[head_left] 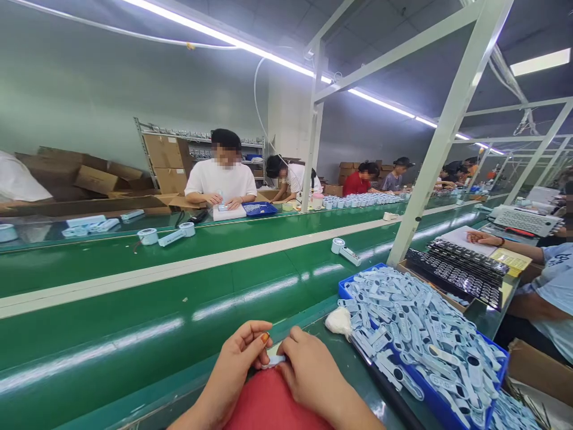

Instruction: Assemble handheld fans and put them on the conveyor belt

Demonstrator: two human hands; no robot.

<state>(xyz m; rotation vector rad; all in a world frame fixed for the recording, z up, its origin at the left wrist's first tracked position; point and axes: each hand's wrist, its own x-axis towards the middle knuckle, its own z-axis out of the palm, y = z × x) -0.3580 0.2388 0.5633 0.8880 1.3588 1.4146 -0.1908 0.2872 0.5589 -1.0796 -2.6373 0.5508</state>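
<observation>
At the bottom centre, my left hand and my right hand are close together over a red garment. Between them is a small light-blue plastic part, partly covered by the fingers. My left thumb and fingers pinch its left end, and my right fingers close on its right end. To the right, a blue tray is heaped with light-blue parts, many with a dark oval. A crumpled white wad lies at the tray's near left corner.
A green conveyor belt crosses in front, carrying a light-blue device. A white metal post rises behind the tray. A black bar lies left of it. Several people sit across the belt; another person's hand rests at right near black sheets.
</observation>
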